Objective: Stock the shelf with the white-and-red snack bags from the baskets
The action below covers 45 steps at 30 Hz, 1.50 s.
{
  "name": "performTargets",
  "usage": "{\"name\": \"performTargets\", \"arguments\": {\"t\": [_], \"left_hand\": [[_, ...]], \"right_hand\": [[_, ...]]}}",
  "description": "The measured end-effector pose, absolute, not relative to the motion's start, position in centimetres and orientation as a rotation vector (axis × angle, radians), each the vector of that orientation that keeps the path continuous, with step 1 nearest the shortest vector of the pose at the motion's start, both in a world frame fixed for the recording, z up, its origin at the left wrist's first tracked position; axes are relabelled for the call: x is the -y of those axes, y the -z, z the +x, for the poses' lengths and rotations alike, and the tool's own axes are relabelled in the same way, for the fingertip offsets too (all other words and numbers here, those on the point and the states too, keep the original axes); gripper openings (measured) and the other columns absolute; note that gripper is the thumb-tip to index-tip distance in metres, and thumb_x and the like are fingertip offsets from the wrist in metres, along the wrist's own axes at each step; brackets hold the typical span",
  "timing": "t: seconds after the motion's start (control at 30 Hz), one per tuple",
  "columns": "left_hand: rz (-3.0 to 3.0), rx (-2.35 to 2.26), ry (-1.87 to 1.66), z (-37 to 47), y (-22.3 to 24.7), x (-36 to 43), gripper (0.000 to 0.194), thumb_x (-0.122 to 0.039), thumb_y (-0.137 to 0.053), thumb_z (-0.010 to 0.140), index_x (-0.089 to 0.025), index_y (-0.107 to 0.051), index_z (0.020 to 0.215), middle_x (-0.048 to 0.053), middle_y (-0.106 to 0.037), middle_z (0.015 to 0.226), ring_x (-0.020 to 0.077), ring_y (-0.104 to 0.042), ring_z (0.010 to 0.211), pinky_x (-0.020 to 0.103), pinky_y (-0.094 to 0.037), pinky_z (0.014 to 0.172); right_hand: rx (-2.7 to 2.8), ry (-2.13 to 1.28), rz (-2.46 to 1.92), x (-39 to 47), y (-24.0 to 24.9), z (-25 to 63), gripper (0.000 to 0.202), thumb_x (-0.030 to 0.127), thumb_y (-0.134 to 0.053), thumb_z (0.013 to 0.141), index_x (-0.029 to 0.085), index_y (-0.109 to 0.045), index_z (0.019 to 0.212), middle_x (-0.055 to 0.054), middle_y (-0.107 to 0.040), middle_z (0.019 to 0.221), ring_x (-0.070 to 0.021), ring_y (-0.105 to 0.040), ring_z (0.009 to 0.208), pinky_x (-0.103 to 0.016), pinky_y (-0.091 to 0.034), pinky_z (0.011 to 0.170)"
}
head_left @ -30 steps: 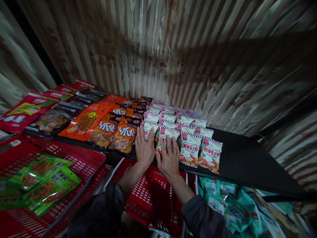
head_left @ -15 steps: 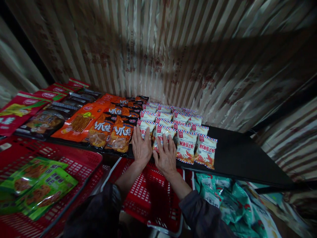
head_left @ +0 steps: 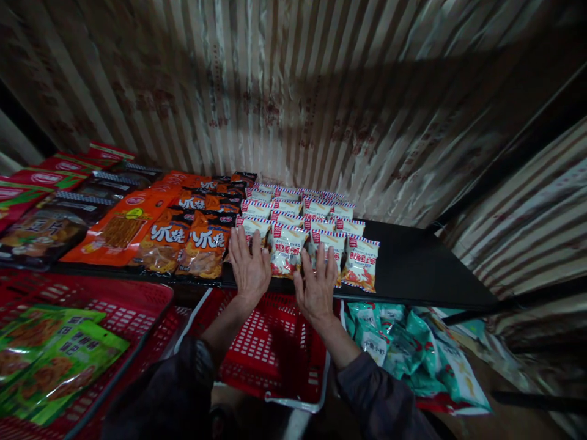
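Observation:
Several small white snack packets (head_left: 287,249) with striped edges stand in rows on a black shelf (head_left: 413,260). My left hand (head_left: 249,267) rests its spread fingers on the front-left packet of these rows, beside the orange and black packets (head_left: 204,247). Against the lower part of another front white packet (head_left: 328,244) lie the fingers of my right hand (head_left: 316,282), spread apart. Neither hand is wrapped round anything. The last front packet (head_left: 361,263) on the right stands untouched.
Below the shelf is a red basket (head_left: 261,382). Another red basket (head_left: 153,296) at left holds green packets (head_left: 68,366). Teal packets (head_left: 413,351) lie at lower right. Orange, brown and red packs fill the shelf's left. Striped sheeting (head_left: 275,91) hangs behind.
The view has shifted, so shelf and packets appear farther left. My right hand has moved right along the front row, from one white packet to its neighbour. My left hand stays at the left packet.

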<state>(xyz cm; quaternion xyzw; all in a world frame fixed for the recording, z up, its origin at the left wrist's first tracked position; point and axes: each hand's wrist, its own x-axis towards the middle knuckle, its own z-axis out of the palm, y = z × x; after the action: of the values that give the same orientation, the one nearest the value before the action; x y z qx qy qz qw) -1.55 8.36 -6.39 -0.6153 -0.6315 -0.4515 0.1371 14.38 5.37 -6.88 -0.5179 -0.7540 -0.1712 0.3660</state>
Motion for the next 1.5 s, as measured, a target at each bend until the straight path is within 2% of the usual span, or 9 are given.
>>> {"name": "performTargets", "arguments": {"t": [0.13,0.3,0.47,0.67,0.83,1.07,1.27,1.37,1.5], "left_hand": [[-1.956,1.667,1.309,0.5,6.0,-7.0,0.044,-0.023,-0.041,0.094,-0.012,-0.050,0.136,0.019,-0.024,0.158,0.0308,-0.008,0.149,0.056,-0.020,0.117],[-2.230,1.479,1.142,3.7,6.5,-5.3,0.042,-0.019,-0.041,0.094,-0.015,-0.053,0.134,0.015,-0.042,0.150,0.0291,-0.014,0.149,0.056,-0.018,0.117],[-2.325,1.479,1.048,5.0,7.1,-5.3,0.044,-0.017,-0.037,0.095,-0.008,-0.050,0.136,0.014,-0.057,0.138,0.0323,-0.026,0.145,0.060,-0.015,0.117],[-2.336,1.502,1.039,5.2,7.5,-5.7,0.042,-0.014,-0.037,0.094,-0.008,-0.054,0.132,0.013,-0.063,0.131,0.0314,-0.032,0.143,0.061,-0.013,0.117],[-2.352,1.494,1.029,5.2,7.8,-5.8,0.042,-0.014,-0.036,0.094,-0.008,-0.056,0.131,0.013,-0.062,0.131,0.0313,-0.031,0.143,0.060,-0.013,0.117],[-2.317,1.485,1.021,5.7,7.8,-6.0,0.043,-0.017,-0.038,0.094,-0.006,-0.054,0.132,0.015,-0.057,0.138,0.0337,-0.029,0.144,0.060,-0.013,0.117],[-2.300,1.477,1.009,6.1,7.5,-5.4,0.048,-0.017,-0.044,0.091,-0.009,-0.048,0.137,0.017,-0.045,0.147,0.0328,-0.016,0.148,0.059,-0.014,0.117],[-2.331,1.433,0.991,6.5,7.6,-5.1,0.046,-0.016,-0.046,0.090,-0.013,-0.051,0.135,0.017,-0.043,0.149,0.0316,-0.009,0.149,0.060,-0.013,0.117],[-2.351,1.425,0.971,7.2,7.6,-4.9,0.047,-0.017,-0.048,0.089,-0.016,-0.051,0.136,0.018,-0.042,0.150,0.0324,-0.007,0.149,0.062,-0.015,0.116]], "right_hand": [[1.841,0.412,-1.465,-5.5,7.1,15.9,0.060,0.028,-0.045,0.095,0.025,-0.027,0.151,-0.010,0.001,0.164,-0.0366,-0.004,0.149,-0.061,-0.024,0.112],[1.814,0.374,-1.544,-6.0,7.4,16.4,0.050,0.027,-0.041,0.096,0.018,-0.040,0.145,-0.012,-0.001,0.163,-0.0347,-0.006,0.148,-0.058,-0.024,0.113],[1.841,0.325,-1.512,-6.5,7.4,16.6,0.047,0.024,-0.041,0.096,0.017,-0.044,0.142,-0.012,-0.007,0.163,-0.0319,-0.007,0.149,-0.054,-0.028,0.113],[1.863,0.304,-1.486,-6.9,7.3,17.0,0.049,0.023,-0.041,0.095,0.019,-0.042,0.144,-0.012,-0.013,0.162,-0.0310,-0.009,0.149,-0.055,-0.030,0.112],[1.872,0.303,-1.507,-6.9,7.6,16.9,0.052,0.021,-0.042,0.094,0.020,-0.038,0.146,-0.012,-0.014,0.162,-0.0308,-0.010,0.149,-0.055,-0.029,0.112],[1.857,0.324,-1.468,-5.8,7.6,17.9,0.058,0.025,-0.038,0.097,0.024,-0.021,0.153,-0.011,-0.008,0.163,-0.0297,-0.009,0.149,-0.056,-0.025,0.113],[1.612,0.377,-1.584,-6.0,7.7,22.6,0.057,0.033,-0.036,0.098,0.020,-0.024,0.152,-0.017,-0.008,0.162,-0.0337,-0.007,0.149,-0.060,-0.026,0.110],[1.447,0.285,-1.672,-7.1,8.2,25.2,0.059,0.040,-0.033,0.097,0.015,-0.027,0.151,-0.021,-0.013,0.160,-0.0373,-0.012,0.147,-0.065,-0.026,0.108],[1.417,0.119,-1.678,-8.4,9.0,27.2,0.066,0.047,-0.031,0.097,0.011,-0.023,0.151,-0.024,-0.028,0.154,-0.0347,-0.022,0.145,-0.060,-0.030,0.109]]}}
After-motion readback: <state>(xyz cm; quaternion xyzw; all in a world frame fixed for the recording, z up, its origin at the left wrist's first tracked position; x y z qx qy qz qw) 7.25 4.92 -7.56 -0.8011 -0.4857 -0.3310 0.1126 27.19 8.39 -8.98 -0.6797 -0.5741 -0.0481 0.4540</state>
